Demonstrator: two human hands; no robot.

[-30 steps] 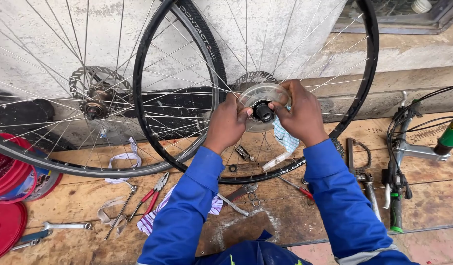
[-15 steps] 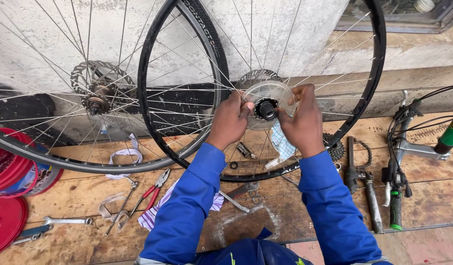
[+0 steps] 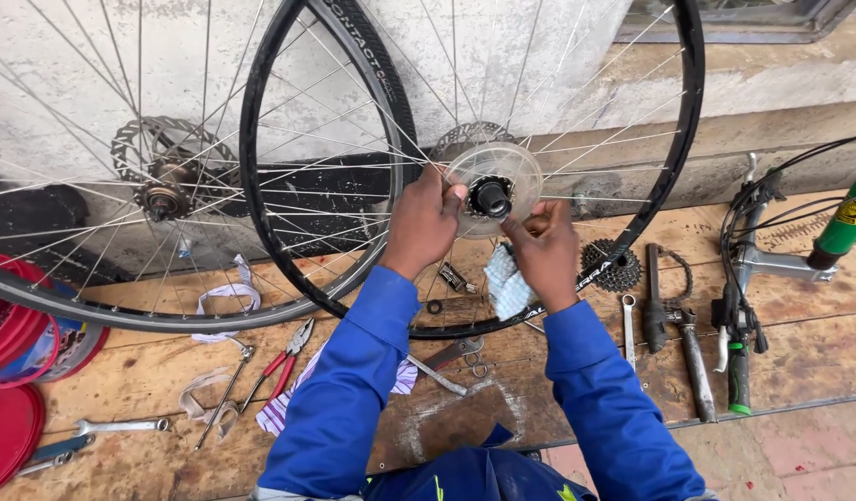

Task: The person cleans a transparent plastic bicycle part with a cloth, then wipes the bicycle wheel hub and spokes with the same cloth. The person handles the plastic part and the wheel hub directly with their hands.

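The fingers of the left hand (image 3: 426,223) curl around the left edge of a clear plastic disc (image 3: 495,176) at the hub (image 3: 491,197) of a bicycle wheel (image 3: 474,167), gripping it. The fingers of the right hand (image 3: 544,252) are bent, their tips touching the disc's lower right edge just below the dark hub; how firmly they pinch cannot be told. Both sleeves are blue cloth.

The wheel stands upright on a wooden surface (image 3: 790,315), thin steel spokes fanning out to a black rim and tyre. A pale checked rag (image 3: 507,283) lies just below the right hand. To the right rest a toothed sprocket cluster (image 3: 613,264), a small spanner (image 3: 628,325) and a chain tool (image 3: 664,301). On the near left lie red-handled pliers (image 3: 279,364) and another spanner (image 3: 122,427), with red tubs (image 3: 15,339) at the edge. A second wheel (image 3: 159,195) with a brake disc leans on the rough whitewashed wall (image 3: 539,56) at the far side. The planks are scuffed and dusty.
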